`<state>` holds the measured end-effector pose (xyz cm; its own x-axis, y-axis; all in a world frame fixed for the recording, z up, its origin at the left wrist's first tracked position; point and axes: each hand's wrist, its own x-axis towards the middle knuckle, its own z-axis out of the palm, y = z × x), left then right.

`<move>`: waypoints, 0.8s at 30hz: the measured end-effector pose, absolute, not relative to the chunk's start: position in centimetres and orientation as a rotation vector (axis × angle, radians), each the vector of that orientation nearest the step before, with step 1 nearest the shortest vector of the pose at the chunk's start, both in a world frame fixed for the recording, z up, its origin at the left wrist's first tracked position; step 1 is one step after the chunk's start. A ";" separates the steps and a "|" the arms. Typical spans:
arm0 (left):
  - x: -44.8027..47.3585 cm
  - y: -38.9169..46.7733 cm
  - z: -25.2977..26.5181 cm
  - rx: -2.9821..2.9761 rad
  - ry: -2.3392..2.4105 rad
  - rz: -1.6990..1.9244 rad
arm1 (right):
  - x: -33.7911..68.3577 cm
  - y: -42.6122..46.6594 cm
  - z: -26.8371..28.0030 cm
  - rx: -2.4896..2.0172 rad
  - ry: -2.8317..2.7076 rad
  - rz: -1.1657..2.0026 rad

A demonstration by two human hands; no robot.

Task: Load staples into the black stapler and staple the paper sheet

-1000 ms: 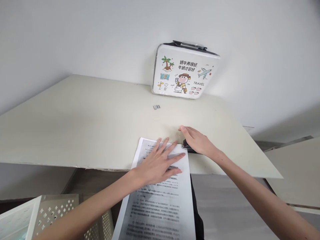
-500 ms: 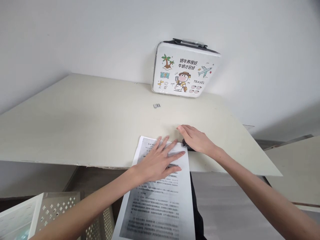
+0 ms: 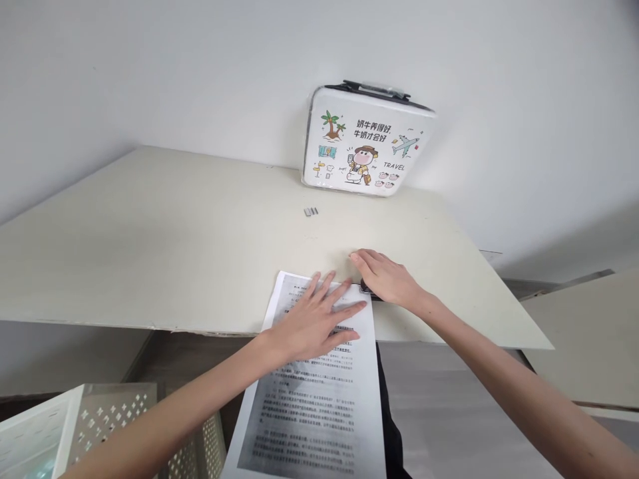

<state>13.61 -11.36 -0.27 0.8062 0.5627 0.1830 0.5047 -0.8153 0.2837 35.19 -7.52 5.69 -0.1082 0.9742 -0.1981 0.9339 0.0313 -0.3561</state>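
Printed sheets (image 3: 304,406) lie partly on the table and hang over its front edge. My left hand (image 3: 309,322) rests flat on their upper part, fingers spread. At the sheets' top right corner, a black stapler (image 3: 366,287) overlaps the paper edge. My right hand (image 3: 387,276) covers most of the stapler from above, its fingers curled and close together. Only the stapler's front end and a bit of its lower side show under the palm. Farther back on the table are several short staple strips (image 3: 311,211).
A white case (image 3: 367,140) with cartoon prints and a black handle leans against the wall at the back of the pale table (image 3: 150,246). A perforated plastic basket (image 3: 107,416) stands below the table's front edge at lower left. Another pale surface (image 3: 584,332) is at right.
The view has shifted very slightly. Both hands, the sheets and the stapler keep the same positions relative to each other.
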 end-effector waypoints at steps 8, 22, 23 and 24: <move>13.6 -11.3 -0.4 2.776 0.829 0.395 | 34.8 -7.5 5.4 -2.047 -2.242 0.527; 13.3 -11.3 -0.4 2.780 0.828 0.439 | 34.0 -7.6 4.3 -2.030 -2.253 0.264; 13.2 -11.3 -0.4 2.783 0.833 0.441 | 34.3 -7.8 4.6 -1.993 -2.187 0.315; 13.1 -11.3 -0.3 2.786 0.837 0.442 | 34.7 -8.1 4.7 -1.954 -2.111 0.352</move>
